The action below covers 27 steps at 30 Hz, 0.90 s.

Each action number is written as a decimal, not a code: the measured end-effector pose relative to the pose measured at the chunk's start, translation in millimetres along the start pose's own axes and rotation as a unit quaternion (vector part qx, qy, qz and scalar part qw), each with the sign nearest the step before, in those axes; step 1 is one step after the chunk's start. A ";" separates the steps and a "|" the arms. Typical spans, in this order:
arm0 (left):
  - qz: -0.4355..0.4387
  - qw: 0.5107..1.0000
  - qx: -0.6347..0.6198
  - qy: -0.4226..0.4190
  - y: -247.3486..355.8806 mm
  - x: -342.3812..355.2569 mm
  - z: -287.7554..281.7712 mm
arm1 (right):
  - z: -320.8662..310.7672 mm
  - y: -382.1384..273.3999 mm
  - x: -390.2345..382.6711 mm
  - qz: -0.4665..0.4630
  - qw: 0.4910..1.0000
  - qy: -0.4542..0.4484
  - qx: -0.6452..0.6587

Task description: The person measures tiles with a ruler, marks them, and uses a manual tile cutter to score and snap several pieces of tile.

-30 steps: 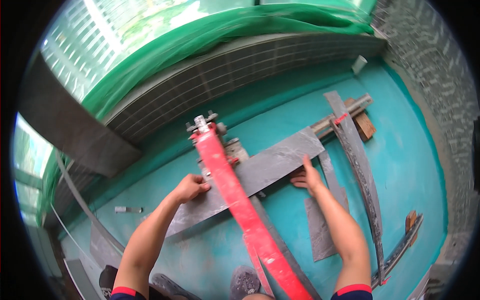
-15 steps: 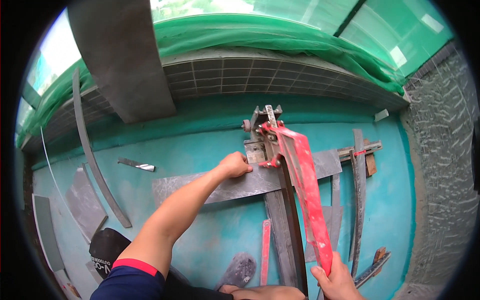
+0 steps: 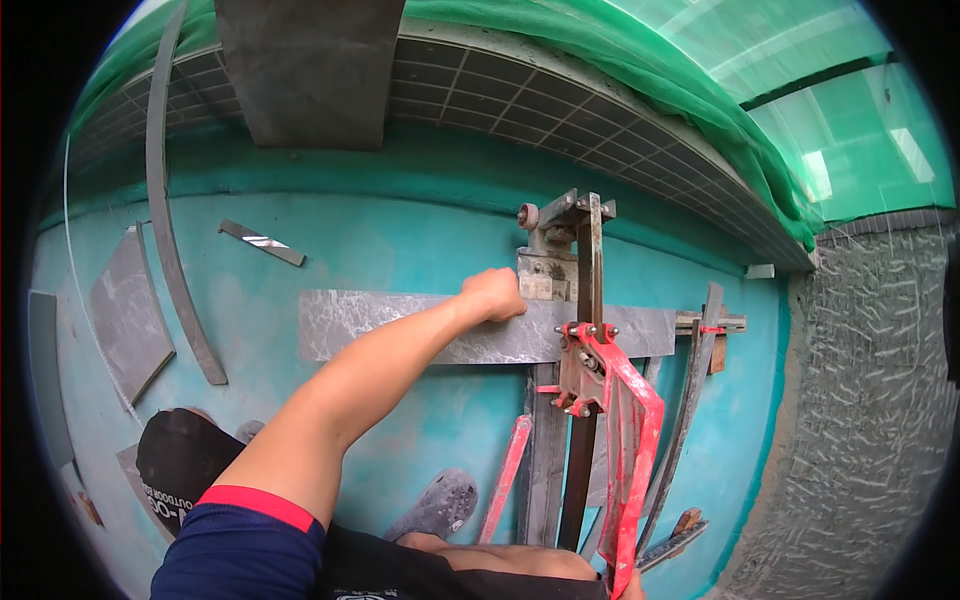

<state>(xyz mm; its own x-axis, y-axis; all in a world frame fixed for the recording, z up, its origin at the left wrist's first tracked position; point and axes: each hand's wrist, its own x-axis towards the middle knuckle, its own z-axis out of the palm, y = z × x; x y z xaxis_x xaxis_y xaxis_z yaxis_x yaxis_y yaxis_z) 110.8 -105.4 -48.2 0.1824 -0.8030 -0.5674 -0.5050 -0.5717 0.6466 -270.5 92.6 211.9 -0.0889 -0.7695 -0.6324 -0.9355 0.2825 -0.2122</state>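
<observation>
- The teal floor point(image 3: 380, 230) could let the tile cutter point(image 3: 579, 470) skid if dust or a sideways pull unsettles it.
- The long grey tile strip point(image 3: 505, 342) lies crosswise under the cutter's rail, its left part reaching well out; poor support there could tip or crack it.
- The red handle point(image 3: 648, 430) slants toward my near right; uneven force on it could send the carriage off line.
- My left hand point(image 3: 492, 295) rests at the strip's far edge, left of the rail, fingers curled; I can't tell if they grip. Too near the rail, they risk a pinch.
- My right hand point(image 3: 632, 588) barely shows at the handle's near end; its fingers' hold I can't tell.
</observation>
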 end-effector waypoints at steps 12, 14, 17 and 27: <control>-0.003 0.999 0.035 0.015 -4.0 8.4 7.2 | -10.9 -10.1 -0.1 -0.008 1.000 0.006 0.021; -0.002 0.999 0.033 0.006 -3.1 6.5 7.5 | -19.3 -42.5 -0.2 0.021 0.999 -0.019 0.041; -0.009 0.999 0.038 0.020 0.1 0.5 3.3 | -14.3 -41.0 2.8 0.038 0.999 -0.020 0.025; 0.003 1.000 0.017 0.014 -2.6 7.1 10.8 | 8.3 -10.7 19.0 0.014 0.999 0.007 0.037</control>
<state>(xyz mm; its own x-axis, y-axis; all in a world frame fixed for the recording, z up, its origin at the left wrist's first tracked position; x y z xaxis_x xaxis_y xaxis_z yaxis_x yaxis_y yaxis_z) 104.3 -107.8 -59.5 0.2023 -0.8113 -0.5485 -0.5352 -0.5606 0.6319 -259.4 79.7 196.0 -0.1188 -0.7682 -0.6290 -0.9051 0.3443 -0.2496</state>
